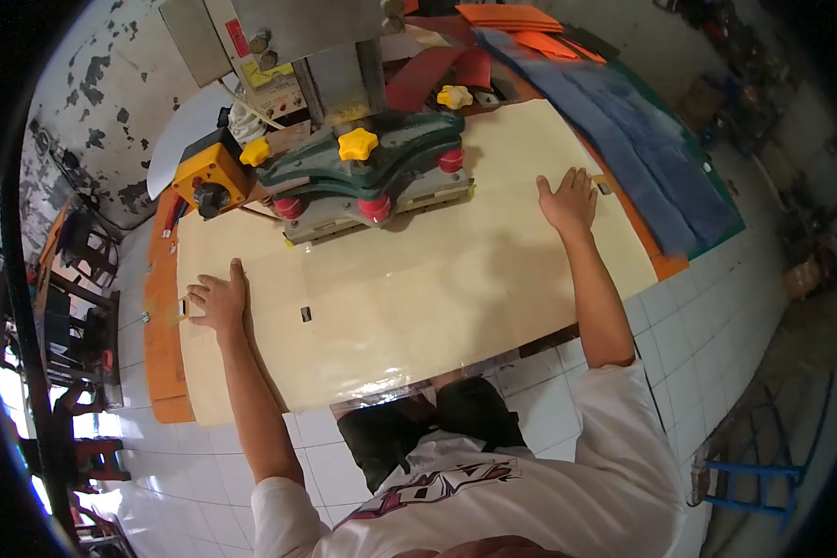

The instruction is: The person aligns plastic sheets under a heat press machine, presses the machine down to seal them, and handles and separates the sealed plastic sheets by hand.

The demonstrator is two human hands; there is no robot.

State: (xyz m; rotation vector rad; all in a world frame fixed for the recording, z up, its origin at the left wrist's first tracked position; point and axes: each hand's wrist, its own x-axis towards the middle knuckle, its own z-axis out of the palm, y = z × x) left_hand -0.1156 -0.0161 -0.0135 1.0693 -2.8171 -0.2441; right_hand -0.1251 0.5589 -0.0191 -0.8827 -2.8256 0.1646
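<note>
Cream-coloured and thin, the sheet (437, 288) lies flat across the table (169, 377), and I take its centre as the middle of the clock. Laying it out looks done to me, since its wide surface spreads beneath the machine head without any fold that I can make out.

At nine o'clock my left hand (219, 302) rests palm down near the edge, fingers spread and gripping nothing, with a small dark tab (183, 308) by the fingertips. At ten o'clock stand a yellow control box (216, 177) and, farther off, a grey box (195, 42); neither shows what is inside, and I can make out no other container on the table. A dark piece (306, 314) sits on the sheet at eight o'clock.

Toward eleven o'clock the machine head (372, 174) crosses over the sheet; whether it touches, I cannot tell, nor whether any work under it is done or left.

At two o'clock my right hand (572, 205) lies flat on the sheet, fingers extended, holding nothing, just beside another dark tab (604, 188). Beyond it are orange sheets (511, 17) at one o'clock and a blue sheet (623, 139) at two.
</note>
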